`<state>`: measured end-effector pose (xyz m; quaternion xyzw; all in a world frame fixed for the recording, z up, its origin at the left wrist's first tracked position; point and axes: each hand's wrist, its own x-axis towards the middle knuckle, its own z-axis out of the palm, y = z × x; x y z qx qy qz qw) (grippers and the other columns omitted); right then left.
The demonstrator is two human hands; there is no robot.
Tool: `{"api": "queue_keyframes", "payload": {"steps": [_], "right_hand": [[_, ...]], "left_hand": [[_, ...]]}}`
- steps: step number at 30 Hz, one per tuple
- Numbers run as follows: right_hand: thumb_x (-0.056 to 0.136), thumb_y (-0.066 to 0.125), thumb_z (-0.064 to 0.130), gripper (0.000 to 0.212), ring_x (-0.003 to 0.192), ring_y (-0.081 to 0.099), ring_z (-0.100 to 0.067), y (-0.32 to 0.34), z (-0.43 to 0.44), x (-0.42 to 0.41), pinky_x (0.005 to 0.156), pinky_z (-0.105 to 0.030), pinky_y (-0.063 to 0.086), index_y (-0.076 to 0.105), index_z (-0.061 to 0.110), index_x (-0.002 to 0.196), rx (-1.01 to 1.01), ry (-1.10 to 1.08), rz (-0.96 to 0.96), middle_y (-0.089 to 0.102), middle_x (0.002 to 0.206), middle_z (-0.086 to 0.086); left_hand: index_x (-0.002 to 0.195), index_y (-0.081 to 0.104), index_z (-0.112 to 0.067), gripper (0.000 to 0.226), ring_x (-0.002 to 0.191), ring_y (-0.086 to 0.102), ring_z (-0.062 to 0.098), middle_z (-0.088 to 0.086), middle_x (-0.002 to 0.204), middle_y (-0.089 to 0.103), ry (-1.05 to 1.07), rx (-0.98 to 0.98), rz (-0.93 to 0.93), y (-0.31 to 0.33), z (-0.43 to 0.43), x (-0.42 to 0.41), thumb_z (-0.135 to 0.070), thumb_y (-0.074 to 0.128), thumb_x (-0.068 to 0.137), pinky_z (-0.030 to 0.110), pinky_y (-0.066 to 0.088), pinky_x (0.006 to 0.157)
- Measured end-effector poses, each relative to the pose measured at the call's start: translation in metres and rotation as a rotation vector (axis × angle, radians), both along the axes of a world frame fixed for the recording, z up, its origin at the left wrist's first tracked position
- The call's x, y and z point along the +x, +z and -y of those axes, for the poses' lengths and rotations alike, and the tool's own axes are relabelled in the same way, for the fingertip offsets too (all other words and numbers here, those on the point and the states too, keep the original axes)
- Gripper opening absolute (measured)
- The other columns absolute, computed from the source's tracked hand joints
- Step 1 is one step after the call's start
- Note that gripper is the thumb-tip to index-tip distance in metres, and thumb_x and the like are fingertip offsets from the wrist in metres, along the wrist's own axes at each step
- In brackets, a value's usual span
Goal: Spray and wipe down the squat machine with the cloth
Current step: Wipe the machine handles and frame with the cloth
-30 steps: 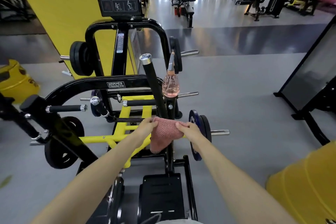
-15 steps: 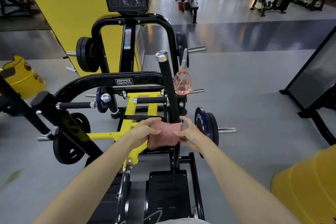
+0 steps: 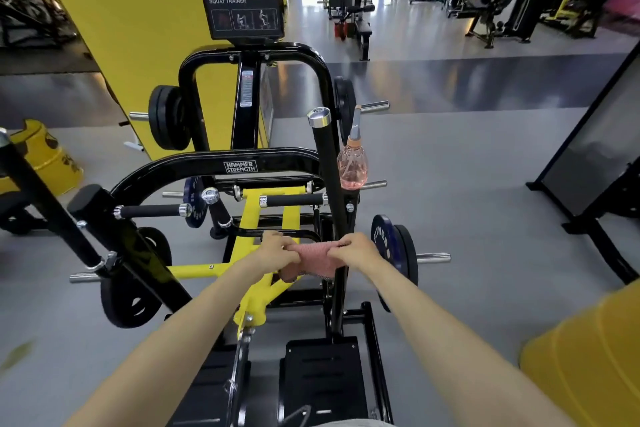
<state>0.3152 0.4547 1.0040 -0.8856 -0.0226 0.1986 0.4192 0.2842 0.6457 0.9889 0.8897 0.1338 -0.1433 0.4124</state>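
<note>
Gym floor (image 3: pixel 485 218) behind, your left hand (image 3: pixel 277 253) and right hand (image 3: pixel 356 251) are pinching the cloth (image 3: pixel 317 255) against the upright (image 3: pixel 329 177), try pulling it taut.

Single wide-angle view, worn on the head, facing forward and tilted down over the squat machine (image 3: pixel 242 163); both forearms run in from the bottom edge to the left hand (image 3: pixel 278 253) and right hand (image 3: pixel 356 251), gripping the cloth (image 3: pixel 317 258) just below centre. Nearest: black footplates (image 3: pixel 322 378) close under the camera; the placard (image 3: pixel 244 15) stands farther, high in frame. Beyond, grey floor (image 3: pixel 467 184) and other equipment (image 3: pixel 485 10) recede to the top right, lines bowing at the edges.
</note>
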Motion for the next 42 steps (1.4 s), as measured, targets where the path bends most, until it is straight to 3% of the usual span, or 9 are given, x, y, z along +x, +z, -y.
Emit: {"api": "queue_keyframes", "payload": {"steps": [3,7,13,20,25,32,36,39,42], "right_hand": [[0.085,0.061,0.014,0.006,0.078,0.055,-0.014,0.013,0.000,0.010,0.061,-0.021,0.043,0.066,0.011,0.087,0.319,-0.145,-0.208,0.060,0.086,-0.003],[0.091,0.063,0.013,0.013,0.084,0.068,-0.021,0.021,-0.008,0.015,0.063,-0.035,0.058,0.066,0.013,0.103,0.712,-0.170,-0.352,0.069,0.097,-0.009],[0.083,0.069,0.003,0.027,0.087,0.071,-0.024,0.029,-0.018,0.025,0.071,-0.040,0.059,0.063,0.008,0.108,0.648,-0.172,-0.287,0.072,0.101,-0.011],[0.081,0.072,0.009,0.020,0.090,0.063,-0.017,0.063,-0.021,0.032,0.074,-0.028,0.051,0.062,0.019,0.094,0.454,-0.241,0.147,0.065,0.090,0.001],[0.081,0.072,0.008,0.018,0.082,0.063,-0.017,0.098,-0.020,0.036,0.059,-0.020,0.053,0.063,0.007,0.096,0.465,-0.171,0.336,0.064,0.093,-0.007],[0.086,0.068,0.017,0.018,0.066,0.057,-0.016,0.145,-0.029,0.051,0.060,-0.027,0.046,0.054,0.020,0.074,0.465,-0.275,0.591,0.057,0.072,0.003],[0.085,0.065,0.011,0.019,0.088,0.058,-0.019,0.157,-0.035,0.066,0.071,-0.029,0.049,0.052,0.018,0.097,0.486,-0.385,0.544,0.059,0.093,0.000],[0.087,0.062,0.004,0.030,0.076,0.061,-0.022,0.162,-0.034,0.072,0.046,-0.021,0.049,0.043,0.021,0.104,0.522,-0.368,0.452,0.054,0.099,-0.005],[0.085,0.063,0.002,0.022,0.076,0.067,-0.031,0.164,-0.037,0.084,0.043,-0.026,0.054,0.051,0.020,0.089,0.531,-0.371,0.413,0.063,0.099,-0.014]], "left_hand": [[0.078,0.062,-0.015,0.007,0.072,0.054,0.016,0.001,0.075,0.059,0.217,-0.386,-0.008,0.017,-0.004,0.000,-0.013,0.065,0.084,0.029,0.043,0.072],[0.107,0.064,-0.003,0.029,0.092,0.066,0.028,0.017,0.104,0.068,0.461,-0.817,0.098,0.023,0.001,0.001,-0.009,0.074,0.080,0.034,0.053,0.068],[0.110,0.063,0.002,0.033,0.083,0.065,0.028,0.019,0.099,0.067,0.432,-0.938,0.121,0.044,0.002,0.005,0.002,0.071,0.079,0.029,0.052,0.054],[0.090,0.063,-0.012,0.016,0.080,0.064,0.020,0.009,0.089,0.069,0.328,-0.575,0.286,0.078,0.020,0.016,0.002,0.068,0.082,0.029,0.051,0.070],[0.103,0.056,-0.014,0.032,0.091,0.061,0.023,0.007,0.098,0.061,0.410,-0.457,0.582,0.117,0.024,0.037,0.001,0.071,0.079,0.036,0.054,0.079],[0.124,0.046,-0.016,0.045,0.096,0.056,0.010,-0.003,0.106,0.053,0.326,-0.333,0.872,0.172,0.026,0.070,-0.002,0.064,0.085,0.027,0.051,0.081],[0.136,0.040,-0.014,0.056,0.105,0.051,0.015,0.004,0.119,0.047,0.234,-0.157,0.892,0.189,0.037,0.094,0.003,0.058,0.087,0.027,0.047,0.086],[0.136,0.048,-0.021,0.057,0.116,0.041,0.019,0.007,0.125,0.035,0.178,0.013,0.833,0.199,0.042,0.110,0.005,0.057,0.087,0.030,0.040,0.097],[0.118,0.066,-0.035,0.037,0.136,0.026,0.024,0.000,0.144,0.030,0.234,0.339,0.681,0.211,0.039,0.121,-0.012,0.063,0.089,0.051,0.006,0.115]]}}
